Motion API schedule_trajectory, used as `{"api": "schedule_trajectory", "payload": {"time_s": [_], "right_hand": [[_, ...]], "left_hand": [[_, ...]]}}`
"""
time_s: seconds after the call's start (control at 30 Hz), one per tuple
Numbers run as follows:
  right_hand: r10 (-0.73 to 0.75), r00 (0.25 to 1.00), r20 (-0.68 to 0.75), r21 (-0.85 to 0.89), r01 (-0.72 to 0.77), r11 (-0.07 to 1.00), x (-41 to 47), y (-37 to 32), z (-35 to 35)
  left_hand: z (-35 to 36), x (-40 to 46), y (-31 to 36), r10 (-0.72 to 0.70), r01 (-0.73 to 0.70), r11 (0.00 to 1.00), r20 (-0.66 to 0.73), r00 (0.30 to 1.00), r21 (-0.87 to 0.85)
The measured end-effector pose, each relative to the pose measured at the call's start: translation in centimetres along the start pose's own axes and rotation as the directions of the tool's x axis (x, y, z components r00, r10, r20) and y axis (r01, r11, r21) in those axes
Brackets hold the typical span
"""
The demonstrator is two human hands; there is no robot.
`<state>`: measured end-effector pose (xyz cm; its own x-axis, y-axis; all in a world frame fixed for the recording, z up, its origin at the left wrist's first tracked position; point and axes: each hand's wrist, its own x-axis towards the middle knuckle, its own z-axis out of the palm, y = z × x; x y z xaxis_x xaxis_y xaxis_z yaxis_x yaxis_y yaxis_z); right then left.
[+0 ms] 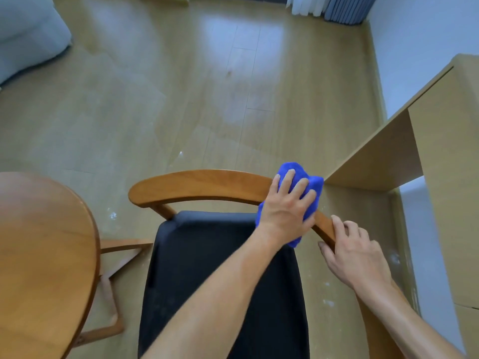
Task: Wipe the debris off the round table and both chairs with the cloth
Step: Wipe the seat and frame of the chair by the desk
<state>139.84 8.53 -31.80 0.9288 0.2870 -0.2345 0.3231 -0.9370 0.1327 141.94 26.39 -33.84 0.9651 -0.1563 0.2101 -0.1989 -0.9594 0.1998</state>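
A pale wood-plank floor (160, 99) is filling most of the view, with window light lying across it in a bright patch toward the far side. Small white specks of debris (113, 215) are lying on the floor near the chair (197, 185), and more are showing along the right side by the wall (420, 29), which is white. At the far edge, the foot of a white and grey curtain (334, 7) is hanging down to the floor, and a pale grey cushioned piece of furniture (28, 35) is sitting in the upper left corner.

The round wooden worktop (39, 255) is curving in from the left, its top glossy and warm brown, with its crossed base showing underneath. Just beside it the chair is standing with its curved wooden back rail facing away and its dark seat pad (207, 268) below. To the right a light-coloured desk (440, 151) is standing against the wall.

The left hand (287, 206) is pressing the blue cloth (295, 169) onto the right part of the back rail, fingers spread over the bunched fabric and gripping it. The right hand (355, 252) is holding the rail's right end, fingers curled over the top and thumb under it, just beside the cloth.
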Motion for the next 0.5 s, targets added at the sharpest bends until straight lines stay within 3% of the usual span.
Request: {"api": "schedule_trajectory", "payload": {"time_s": [0.1, 0.2, 0.3, 0.37, 0.4, 0.43, 0.5], "right_hand": [[-0.005, 1.0, -0.003, 0.007, 0.005, 1.0, -0.2, 0.3, -0.2], [-0.01, 1.0, 0.005, 0.007, 0.01, 1.0, -0.3, 0.2, -0.6], [0.002, 1.0, 0.03, 0.012, -0.002, 1.0, -0.2, 0.1, -0.9], [0.007, 0.999, 0.043, 0.015, -0.008, 1.0, -0.2, 0.0, -0.7], [0.01, 0.998, 0.054, 0.015, -0.011, 1.0, -0.2, -0.1, -0.7], [0.012, 0.998, 0.065, 0.017, -0.013, 1.0, -0.1, -0.2, -0.6], [0.009, 0.997, 0.073, 0.027, -0.011, 1.0, -0.1, -0.3, -0.7]], "left_hand": [[-1.1, -1.8, -5.5, 0.046, -0.046, 0.999, -0.029, 0.999, -0.018], [-3.8, -6.8, -14.9, -0.274, 0.274, 0.961, -0.136, 0.952, -0.02], [-7.2, -11.7, -21.5, -0.633, 0.626, 0.773, -0.072, 0.77, -0.106], [-8.1, -12.9, -22.2, -0.775, 0.764, 0.63, -0.042, 0.631, -0.14], [-8.0, -12.8, -21.7, -0.803, 0.792, 0.594, -0.061, 0.592, -0.141], [-7.7, -12.2, -20.7, -0.807, 0.797, 0.59, -0.093, 0.583, -0.129], [-6.2, -9.9, -17.8, -0.741, 0.741, 0.669, -0.131, 0.658, -0.062]]}}
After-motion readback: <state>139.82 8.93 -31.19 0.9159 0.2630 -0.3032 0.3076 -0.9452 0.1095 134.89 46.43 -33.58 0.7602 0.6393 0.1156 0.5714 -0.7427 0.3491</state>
